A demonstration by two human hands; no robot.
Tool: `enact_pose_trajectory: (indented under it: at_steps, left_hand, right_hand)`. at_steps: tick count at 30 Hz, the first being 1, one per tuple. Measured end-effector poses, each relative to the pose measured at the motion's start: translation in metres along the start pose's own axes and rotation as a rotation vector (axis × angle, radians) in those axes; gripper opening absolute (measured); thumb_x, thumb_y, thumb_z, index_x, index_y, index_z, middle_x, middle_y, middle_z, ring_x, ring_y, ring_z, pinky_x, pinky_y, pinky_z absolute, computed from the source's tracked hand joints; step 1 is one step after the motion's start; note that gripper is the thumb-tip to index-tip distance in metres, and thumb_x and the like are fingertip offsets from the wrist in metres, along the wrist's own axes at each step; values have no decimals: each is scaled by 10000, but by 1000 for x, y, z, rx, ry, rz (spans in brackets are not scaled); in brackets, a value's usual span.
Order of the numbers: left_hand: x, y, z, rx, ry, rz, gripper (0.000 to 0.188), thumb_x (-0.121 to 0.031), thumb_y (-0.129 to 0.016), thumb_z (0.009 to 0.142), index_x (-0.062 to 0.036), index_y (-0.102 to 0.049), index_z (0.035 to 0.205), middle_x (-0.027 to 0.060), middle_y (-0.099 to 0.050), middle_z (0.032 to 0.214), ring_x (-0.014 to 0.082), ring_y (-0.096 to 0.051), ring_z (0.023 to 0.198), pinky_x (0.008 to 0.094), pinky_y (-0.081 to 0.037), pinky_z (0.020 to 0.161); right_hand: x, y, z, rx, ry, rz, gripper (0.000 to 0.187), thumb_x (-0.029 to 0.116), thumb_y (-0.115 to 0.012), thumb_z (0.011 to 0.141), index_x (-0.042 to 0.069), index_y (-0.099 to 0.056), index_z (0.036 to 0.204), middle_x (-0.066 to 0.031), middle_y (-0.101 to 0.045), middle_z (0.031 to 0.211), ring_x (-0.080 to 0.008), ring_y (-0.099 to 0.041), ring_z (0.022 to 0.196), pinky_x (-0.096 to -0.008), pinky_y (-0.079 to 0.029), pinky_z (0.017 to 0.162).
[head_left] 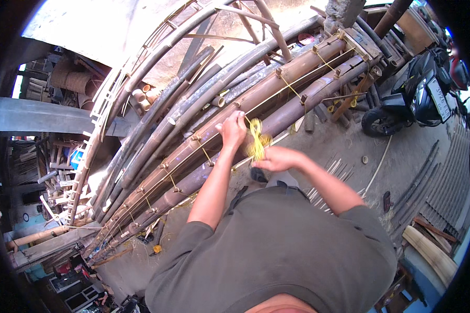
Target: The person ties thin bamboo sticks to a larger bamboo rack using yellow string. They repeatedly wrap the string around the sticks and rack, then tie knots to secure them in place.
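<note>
A bamboo frame of two long brown poles point(310, 101) runs diagonally in front of me, with short pegs along it and yellow ties between them. Over the upper pole, my left hand point(232, 130) is closed at the end of a yellow strand. From there the yellow string point(257, 136) hangs in a loose, looped bundle, its lower part smeared by motion. My right hand point(279, 158), nearer to me and to the right, is closed on the bundle's lower end. A thin light strip point(297, 81) lies lengthwise between the poles, passing by my left hand.
Dark bamboo poles point(193, 112) lie stacked beyond the frame, beneath a curved bamboo structure point(141, 68). To the right stands a black motorbike point(415, 101). Thin sticks point(331, 180) lie on the floor at my right, and longer poles point(415, 177) farther right.
</note>
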State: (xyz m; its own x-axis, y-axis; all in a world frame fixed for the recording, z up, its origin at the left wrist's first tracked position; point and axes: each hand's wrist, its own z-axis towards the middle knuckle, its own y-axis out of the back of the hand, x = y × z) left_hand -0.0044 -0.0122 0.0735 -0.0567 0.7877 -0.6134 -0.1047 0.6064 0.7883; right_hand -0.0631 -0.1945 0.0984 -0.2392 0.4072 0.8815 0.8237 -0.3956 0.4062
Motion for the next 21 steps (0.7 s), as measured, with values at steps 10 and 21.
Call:
enact_pose_trajectory:
  at_steps: [10,21]
  left_hand:
    - [-6,27,90,-55,-41,-461,231,-165,-542,940,-3,-690,868,63,-665,709,105,-575,634,304,-446,571]
    - [41,8,96,-132,-12,-70,211,-171,-547,855,-91,-681,995,250,-645,862,409,-653,831,469,-497,690]
  right_hand:
    - [-10,17,-11,-305,478,1597,318,346,-509,987,99,-534,787,22,-534,713,-58,-452,537,-234,-497,642]
    - [-8,47,33,-627,21,1157,230,288,-472,1010,94,-562,924,27,-511,719,-59,-499,578,-250,-512,638]
